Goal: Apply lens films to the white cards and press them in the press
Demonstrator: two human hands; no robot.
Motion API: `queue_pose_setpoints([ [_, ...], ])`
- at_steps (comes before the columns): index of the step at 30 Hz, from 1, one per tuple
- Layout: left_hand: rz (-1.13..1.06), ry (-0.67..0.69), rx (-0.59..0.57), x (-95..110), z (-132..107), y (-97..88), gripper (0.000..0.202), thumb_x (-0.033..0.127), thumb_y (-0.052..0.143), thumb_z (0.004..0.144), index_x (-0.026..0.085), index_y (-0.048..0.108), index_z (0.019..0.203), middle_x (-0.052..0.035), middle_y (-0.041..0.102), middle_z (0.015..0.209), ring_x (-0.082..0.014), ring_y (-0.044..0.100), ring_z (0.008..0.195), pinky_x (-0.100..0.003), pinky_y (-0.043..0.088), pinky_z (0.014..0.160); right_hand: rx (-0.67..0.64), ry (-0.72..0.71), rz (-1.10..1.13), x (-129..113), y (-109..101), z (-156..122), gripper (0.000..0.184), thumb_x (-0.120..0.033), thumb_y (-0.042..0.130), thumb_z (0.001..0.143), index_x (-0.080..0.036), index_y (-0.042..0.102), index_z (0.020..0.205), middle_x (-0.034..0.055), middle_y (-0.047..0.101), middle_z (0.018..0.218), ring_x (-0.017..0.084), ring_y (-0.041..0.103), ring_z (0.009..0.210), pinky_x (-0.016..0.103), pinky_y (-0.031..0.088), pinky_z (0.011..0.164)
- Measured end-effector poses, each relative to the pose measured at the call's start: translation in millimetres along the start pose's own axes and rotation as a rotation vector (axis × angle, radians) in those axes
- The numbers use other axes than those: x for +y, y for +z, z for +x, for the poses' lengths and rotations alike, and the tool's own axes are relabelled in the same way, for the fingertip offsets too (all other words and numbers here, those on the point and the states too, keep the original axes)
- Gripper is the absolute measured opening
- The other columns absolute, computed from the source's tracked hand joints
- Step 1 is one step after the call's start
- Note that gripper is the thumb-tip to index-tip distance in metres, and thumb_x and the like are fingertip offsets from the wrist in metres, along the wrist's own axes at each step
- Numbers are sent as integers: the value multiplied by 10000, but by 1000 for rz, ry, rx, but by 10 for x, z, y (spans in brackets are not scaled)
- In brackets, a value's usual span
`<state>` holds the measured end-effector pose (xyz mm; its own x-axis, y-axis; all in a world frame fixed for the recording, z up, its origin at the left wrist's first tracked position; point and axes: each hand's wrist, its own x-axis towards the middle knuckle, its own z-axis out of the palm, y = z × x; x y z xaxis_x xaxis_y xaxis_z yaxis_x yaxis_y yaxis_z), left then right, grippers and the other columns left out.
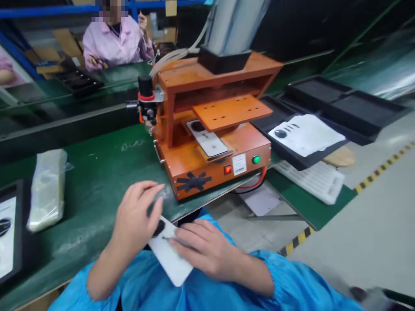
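A white phone back cover (173, 261) with a dark round camera area near its upper end is tilted in front of my blue sleeves. My right hand (207, 248) holds it from the right, fingers laid across its face and the thumb hidden. My left hand (138, 211) is at its upper left end, beside the dark circle. Its thumb and forefinger are bent and apart, with nothing visible between them. Beyond my hands stands an orange press machine (220, 151). Another white phone cover (210, 142) lies on its base, partly under the raised orange plate (233, 112).
A clear plastic-wrapped stack (48, 188) and a black tray (19, 233) are on the green bench at left. Black trays (337, 103), a white sheet with dark marks (306, 134) and a white slotted tray (311, 179) are at right. A person in pink (119, 39) sits opposite.
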<state>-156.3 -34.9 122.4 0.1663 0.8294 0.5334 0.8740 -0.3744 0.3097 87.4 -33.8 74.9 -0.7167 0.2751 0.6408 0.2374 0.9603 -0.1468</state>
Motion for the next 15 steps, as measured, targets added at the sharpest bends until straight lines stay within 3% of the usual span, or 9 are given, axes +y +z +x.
queue_pose_setpoints([
  [3,135,263,-46,235,747,396,261,128,556,1055,149,748,1231,-141,757,1171,-276,705,1032,-423,608,852,126,138,-39,141,-659,-292,289,-121,463,1114,-105,745,1176,117,803,1027,214,765,939,370,571,802],
  [5,266,360,-133,252,1187,659,320,81,522,1047,115,744,1275,-181,764,1229,-303,718,1035,-435,608,806,185,231,-119,269,-1007,-509,260,-80,523,1073,-116,745,1202,142,804,1083,233,780,1011,374,585,808],
  [7,332,414,-249,182,1563,881,396,54,498,1042,84,699,1383,-213,744,1339,-336,723,1148,-476,621,880,235,285,-232,429,-1255,-681,343,-11,576,1011,-137,747,1280,158,802,1164,264,781,1092,393,598,839],
  [9,273,434,-332,74,1856,1054,445,63,468,1060,93,654,1463,-210,699,1459,-340,680,1317,-520,595,1050,286,294,-342,619,-1397,-780,479,47,623,954,-160,734,1372,159,803,1203,286,785,1119,405,604,857],
  [11,119,378,-351,-31,2054,1174,437,131,453,1092,160,659,1477,-153,674,1525,-301,625,1428,-517,529,1187,326,279,-414,830,-1443,-810,563,54,652,937,-204,718,1433,136,815,1199,283,800,1084,399,613,844],
  [15,-57,211,-324,-152,2213,1238,440,311,492,1102,247,642,1511,-73,710,1497,-262,646,1422,-455,518,1219,369,328,-444,1255,-1353,-751,514,-68,614,995,-341,744,1411,69,831,1194,297,819,1038,445,637,816],
])
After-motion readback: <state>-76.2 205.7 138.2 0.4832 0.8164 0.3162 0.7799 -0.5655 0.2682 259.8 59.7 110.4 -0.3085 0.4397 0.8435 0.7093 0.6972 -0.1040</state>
